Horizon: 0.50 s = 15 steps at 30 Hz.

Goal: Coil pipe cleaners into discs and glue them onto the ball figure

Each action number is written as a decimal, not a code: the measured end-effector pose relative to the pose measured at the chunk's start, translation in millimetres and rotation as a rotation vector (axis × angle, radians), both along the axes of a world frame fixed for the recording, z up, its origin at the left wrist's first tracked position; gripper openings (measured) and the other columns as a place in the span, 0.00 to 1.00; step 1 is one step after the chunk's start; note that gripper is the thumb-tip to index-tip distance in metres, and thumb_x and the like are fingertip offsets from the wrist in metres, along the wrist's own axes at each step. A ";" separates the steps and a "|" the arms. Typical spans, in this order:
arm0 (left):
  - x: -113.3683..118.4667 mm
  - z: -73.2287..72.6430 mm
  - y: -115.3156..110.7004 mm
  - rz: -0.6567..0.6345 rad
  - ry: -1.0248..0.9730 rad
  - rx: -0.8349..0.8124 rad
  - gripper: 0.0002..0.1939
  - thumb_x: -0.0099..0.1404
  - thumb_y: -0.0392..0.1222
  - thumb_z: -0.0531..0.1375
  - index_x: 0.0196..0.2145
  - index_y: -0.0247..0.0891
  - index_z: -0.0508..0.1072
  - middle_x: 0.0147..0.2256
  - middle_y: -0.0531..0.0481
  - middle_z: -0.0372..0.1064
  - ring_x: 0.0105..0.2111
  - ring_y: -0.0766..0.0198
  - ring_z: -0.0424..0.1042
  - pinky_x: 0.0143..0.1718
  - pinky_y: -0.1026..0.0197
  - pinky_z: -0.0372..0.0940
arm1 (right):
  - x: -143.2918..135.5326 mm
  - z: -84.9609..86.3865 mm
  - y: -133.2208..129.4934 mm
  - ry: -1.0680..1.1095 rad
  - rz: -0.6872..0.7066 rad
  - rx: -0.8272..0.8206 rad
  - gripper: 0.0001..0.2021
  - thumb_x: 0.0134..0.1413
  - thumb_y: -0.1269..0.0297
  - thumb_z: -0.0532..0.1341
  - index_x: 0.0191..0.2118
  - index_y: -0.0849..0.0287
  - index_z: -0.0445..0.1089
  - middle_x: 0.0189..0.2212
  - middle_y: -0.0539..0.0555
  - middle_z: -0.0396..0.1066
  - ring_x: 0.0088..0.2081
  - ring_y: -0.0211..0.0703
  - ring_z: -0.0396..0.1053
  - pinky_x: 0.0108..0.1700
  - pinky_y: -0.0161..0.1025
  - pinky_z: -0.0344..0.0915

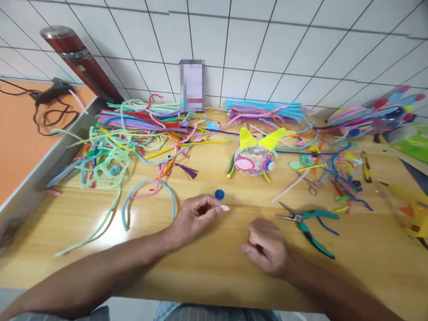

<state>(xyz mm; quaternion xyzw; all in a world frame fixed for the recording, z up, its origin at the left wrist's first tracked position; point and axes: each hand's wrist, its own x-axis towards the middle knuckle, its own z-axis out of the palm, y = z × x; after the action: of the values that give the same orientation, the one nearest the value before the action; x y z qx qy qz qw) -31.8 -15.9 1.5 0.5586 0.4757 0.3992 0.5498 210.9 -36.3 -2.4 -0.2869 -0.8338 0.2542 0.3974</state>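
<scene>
Pinched between the thumb and fingers of my left hand [197,217] is a small pale pink oval piece [225,208]. A round blue piece [219,194] lies on the table just beyond those fingertips. My right hand [265,247] rests over the table with its fingers curled closed; whether anything is inside cannot be made out. Behind my hands stands a clear round figure [259,156] with yellow ears [248,139], a pink oval on one side and a blue and pink round piece on the other.
Teal-handled pliers [298,218] lie open right of my right hand, near small scissors [310,185]. Tangled pipe cleaners [110,167] cover the left. Bundles, a phone [193,84] and a red flask [80,62] line the back. A yellow glue gun [414,218] sits far right.
</scene>
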 end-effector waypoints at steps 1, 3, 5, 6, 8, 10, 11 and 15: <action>-0.8 0.1 -0.1 -0.013 0.010 0.000 0.14 0.71 0.48 0.66 0.36 0.33 0.82 0.28 0.48 0.75 0.27 0.68 0.66 0.29 0.67 0.61 | 0.4 -0.8 -0.6 0.003 0.006 -0.016 0.19 0.72 0.66 0.56 0.27 0.53 0.53 0.19 0.43 0.53 0.22 0.37 0.51 0.30 0.41 0.48; -2.0 -0.1 0.1 -0.031 0.028 0.004 0.13 0.71 0.46 0.66 0.37 0.33 0.83 0.28 0.48 0.75 0.26 0.69 0.65 0.28 0.67 0.60 | 0.6 -1.5 -0.6 0.022 0.018 -0.045 0.18 0.74 0.64 0.55 0.28 0.53 0.54 0.19 0.43 0.53 0.22 0.37 0.51 0.30 0.41 0.47; -3.0 -0.6 -0.1 -0.037 0.043 0.007 0.13 0.71 0.46 0.66 0.37 0.33 0.84 0.27 0.48 0.74 0.25 0.69 0.64 0.27 0.68 0.59 | -0.5 -1.0 0.4 0.045 0.022 -0.063 0.18 0.75 0.63 0.53 0.28 0.53 0.54 0.18 0.43 0.53 0.22 0.38 0.51 0.30 0.41 0.46; -3.4 -1.0 -0.4 -0.038 0.045 0.006 0.13 0.71 0.46 0.66 0.37 0.33 0.84 0.27 0.48 0.75 0.25 0.69 0.64 0.27 0.68 0.59 | -1.4 -0.4 0.9 0.050 0.023 -0.065 0.19 0.76 0.62 0.53 0.29 0.53 0.55 0.18 0.43 0.53 0.22 0.38 0.51 0.30 0.41 0.46; -4.1 -2.5 -1.3 -0.036 0.043 0.000 0.13 0.72 0.46 0.65 0.37 0.33 0.84 0.27 0.48 0.75 0.26 0.69 0.64 0.28 0.68 0.59 | -3.6 0.9 1.4 0.054 0.022 -0.055 0.19 0.77 0.62 0.53 0.28 0.53 0.55 0.18 0.43 0.53 0.22 0.37 0.51 0.29 0.41 0.47; -4.5 -5.3 -2.0 -0.033 0.032 -0.007 0.13 0.72 0.47 0.65 0.37 0.33 0.84 0.27 0.48 0.75 0.26 0.69 0.64 0.28 0.67 0.59 | -5.5 1.7 1.1 0.037 0.013 -0.033 0.20 0.77 0.62 0.53 0.28 0.53 0.55 0.18 0.44 0.54 0.22 0.37 0.52 0.29 0.41 0.48; -4.4 -7.1 -2.1 -0.034 0.028 -0.012 0.13 0.72 0.47 0.65 0.38 0.33 0.83 0.27 0.48 0.74 0.26 0.69 0.64 0.28 0.67 0.59 | -6.0 1.7 0.7 0.023 0.011 -0.020 0.20 0.77 0.62 0.53 0.28 0.53 0.55 0.18 0.44 0.55 0.22 0.37 0.53 0.29 0.41 0.49; -2.3 -13.2 -0.7 -0.036 -0.003 -0.013 0.15 0.71 0.49 0.66 0.36 0.33 0.81 0.27 0.50 0.72 0.26 0.70 0.63 0.29 0.67 0.59 | -5.2 -0.2 -1.1 -0.042 0.011 0.031 0.20 0.76 0.62 0.53 0.27 0.53 0.55 0.18 0.44 0.56 0.22 0.37 0.54 0.30 0.40 0.50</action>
<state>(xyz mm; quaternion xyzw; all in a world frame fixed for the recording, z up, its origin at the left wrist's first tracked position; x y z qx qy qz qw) -34.1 -16.6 -11.7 0.5629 0.4672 0.3872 0.5612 205.7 -37.4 -2.5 -0.2814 -0.8473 0.2373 0.3829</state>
